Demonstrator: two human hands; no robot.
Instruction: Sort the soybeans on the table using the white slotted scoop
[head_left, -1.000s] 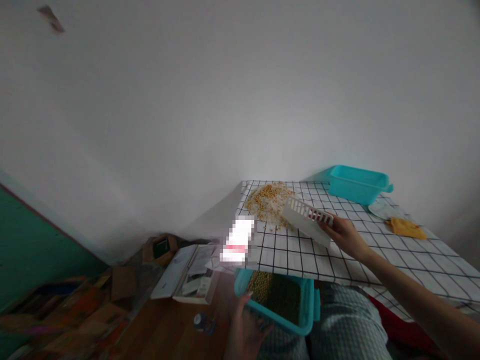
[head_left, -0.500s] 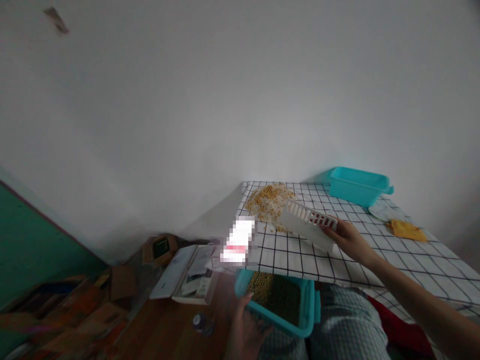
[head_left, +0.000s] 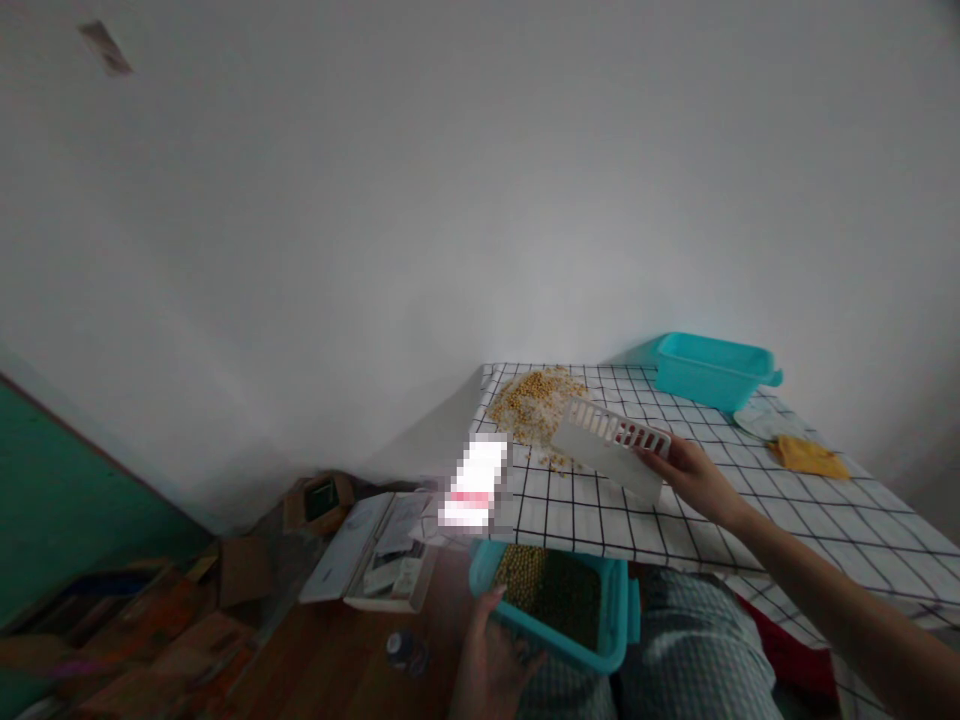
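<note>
My right hand grips a white slotted plastic scoop and holds it tilted on the checked tablecloth, right beside a pile of yellow beans at the table's far left corner. My left hand is low at the bottom, fingers on the near rim of a teal basket that rests on my lap below the table edge. The basket holds yellow and green beans.
A second teal basket stands at the back of the table by the wall. A yellow cloth and a pale bag lie to its right. Cardboard boxes, an open case with papers and a small bottle clutter the floor at left.
The scoop and my right hand have shifted slightly left and nearer along the bean pile. My left hand and the basket on my lap have stayed put.
</note>
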